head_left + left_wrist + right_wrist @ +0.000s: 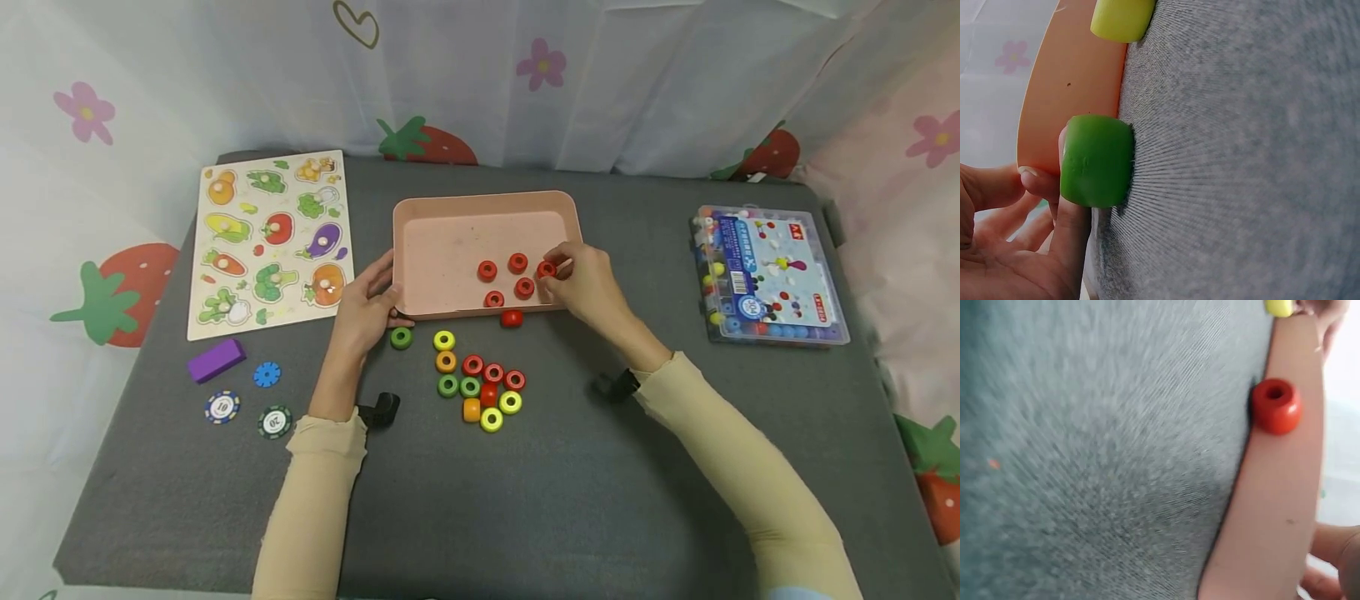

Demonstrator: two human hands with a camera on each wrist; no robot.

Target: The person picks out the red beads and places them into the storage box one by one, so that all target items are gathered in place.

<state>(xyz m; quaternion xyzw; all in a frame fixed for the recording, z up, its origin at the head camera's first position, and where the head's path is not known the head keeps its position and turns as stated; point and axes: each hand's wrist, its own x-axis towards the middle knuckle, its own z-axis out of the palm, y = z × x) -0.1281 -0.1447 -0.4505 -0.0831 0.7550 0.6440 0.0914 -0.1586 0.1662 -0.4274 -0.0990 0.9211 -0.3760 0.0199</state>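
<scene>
**On the table [600,500], loose beads [489,396] risk scattering**

A brushing sleeve [318,483] could roll them. Beyond, the left hand [363,304] grips the pink tray [442,267]; tugging could dislodge the red bead [547,269] the right hand [588,283] pinches inside.

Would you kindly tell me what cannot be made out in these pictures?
Left wrist: part of the left hand, behind the green bead.
Left wrist: yellow bead, cut by the top edge.
Right wrist: red beads inside the tray, behind its wall.
Head: bead box's fine print, too small.
</scene>
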